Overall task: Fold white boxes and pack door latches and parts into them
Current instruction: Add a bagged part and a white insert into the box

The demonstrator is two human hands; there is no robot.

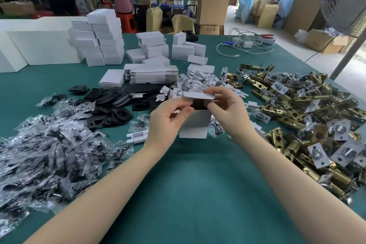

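Observation:
A small white box [196, 125] stands upright on the green table [194, 184], its top open and dark inside. My left hand [168, 119] pinches the box's upper left edge. The box's white lid flap [198, 95] is held from the right by my right hand [225, 109], fingers curled over it. Brass door latches [309, 113] lie heaped at the right. Black plates [111, 103] and bagged screws [45, 144] cover the left. Flat box blanks [150, 74] are stacked behind, next to small white card inserts [198, 81].
Folded white boxes [103, 41] are piled at the back left beside large white cartons [39, 45]. White cables and red pliers [249, 42] lie at the far right of the table. Two people work at a bench behind. A fan [344, 0] stands at the right.

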